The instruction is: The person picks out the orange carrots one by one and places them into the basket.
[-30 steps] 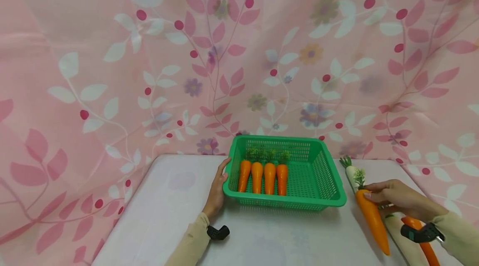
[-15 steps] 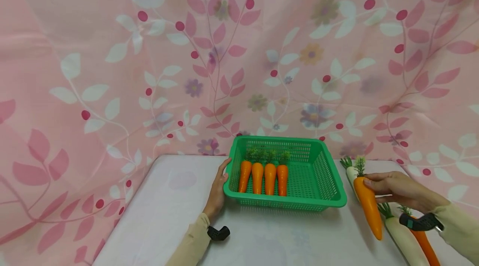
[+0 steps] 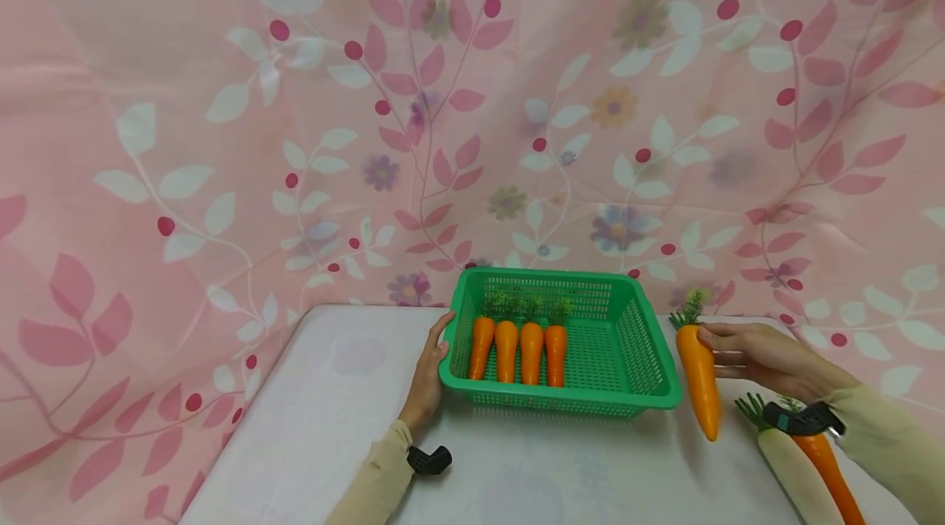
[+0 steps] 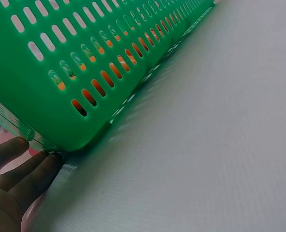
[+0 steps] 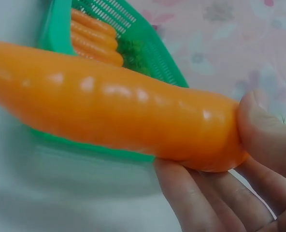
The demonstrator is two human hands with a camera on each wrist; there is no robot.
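Observation:
My right hand [image 3: 764, 357] pinches an orange carrot [image 3: 698, 381] near its leafy top, between thumb and fingers, to the right of the green basket [image 3: 546, 395]. The carrot's tip points down towards the table; in the right wrist view the same carrot [image 5: 119, 108] crosses in front of the basket. Several carrots [image 3: 531, 353] lie side by side in the left half of the basket, leaves towards the back. My left hand [image 3: 426, 381] rests against the basket's left side. In the left wrist view its straight fingers [image 4: 34, 176] touch the basket's lower corner.
A white radish [image 3: 793, 463] and another carrot [image 3: 830, 463] lie on the white table [image 3: 354, 394] at the front right. Radish leaves [image 3: 677, 320] show behind the held carrot. A pink floral cloth [image 3: 472, 139] hangs behind the table.
My right hand has carried the carrot up and left, closer to the basket's right side. The radish and carrot under that arm show more now. The left hand and basket have stayed put.

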